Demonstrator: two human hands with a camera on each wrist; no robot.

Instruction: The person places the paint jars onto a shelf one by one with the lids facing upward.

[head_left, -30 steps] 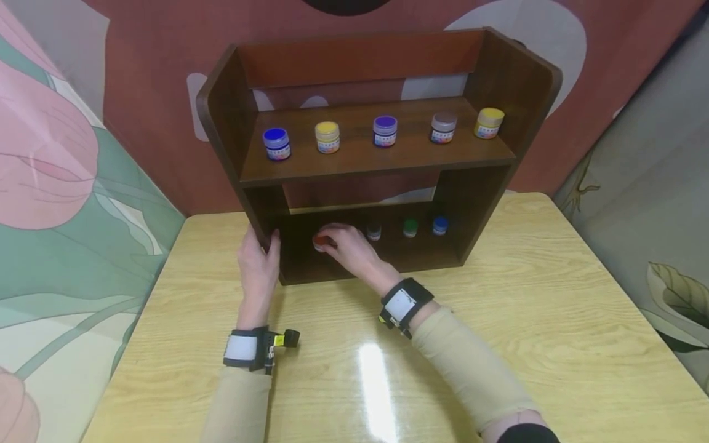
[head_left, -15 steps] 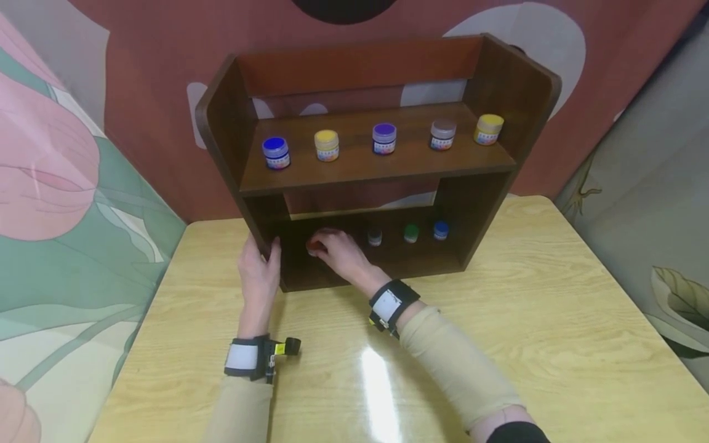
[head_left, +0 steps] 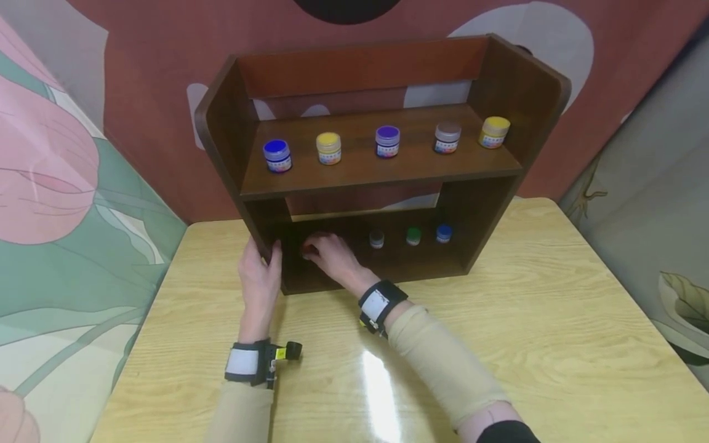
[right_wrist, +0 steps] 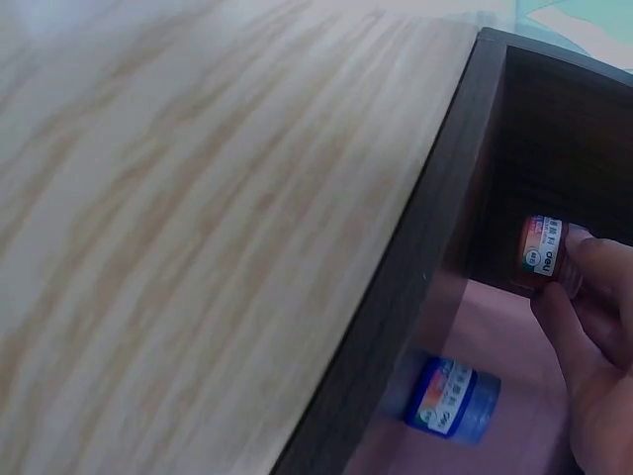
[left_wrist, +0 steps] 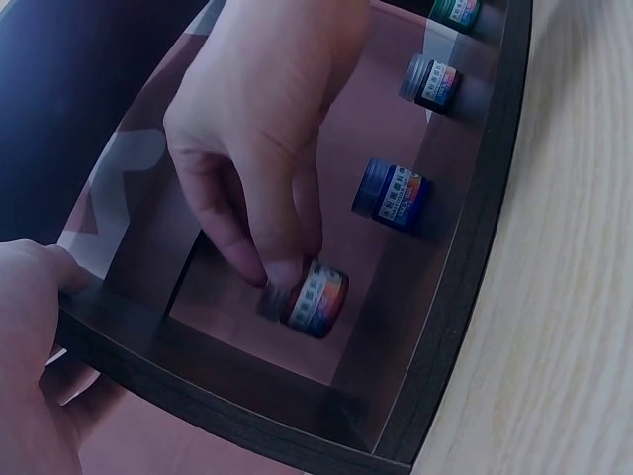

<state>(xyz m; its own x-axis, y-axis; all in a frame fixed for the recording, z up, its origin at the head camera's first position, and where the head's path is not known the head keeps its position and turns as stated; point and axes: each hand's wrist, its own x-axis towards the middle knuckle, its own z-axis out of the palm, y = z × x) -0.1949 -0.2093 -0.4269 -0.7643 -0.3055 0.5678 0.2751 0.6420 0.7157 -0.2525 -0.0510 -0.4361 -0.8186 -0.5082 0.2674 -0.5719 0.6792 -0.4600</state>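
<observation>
My right hand (head_left: 332,255) reaches into the lower left of a dark brown wooden shelf (head_left: 382,178). Thumb and fingers pinch a small red paint jar (left_wrist: 316,299) by its lid; the right wrist view shows this paint jar (right_wrist: 542,245) tilted, label outward, close to the shelf's side wall. In the head view the fingers mostly cover it. My left hand (head_left: 259,277) grips the front edge of the shelf's left side panel, thumb inside. A blue paint jar (right_wrist: 453,399) stands beside the red one, hidden behind the right hand in the head view.
Along the lower board stand a dark paint jar (head_left: 376,239), a green one (head_left: 413,236) and a blue one (head_left: 444,234). Several more paint jars line the upper board, including a purple-lidded jar (head_left: 387,142). The shelf stands on a light wooden table (head_left: 554,307) against patterned cloth.
My right hand has moved left along the lower board with the red paint jar, closer to the left side panel. The left hand keeps its grip on the panel.
</observation>
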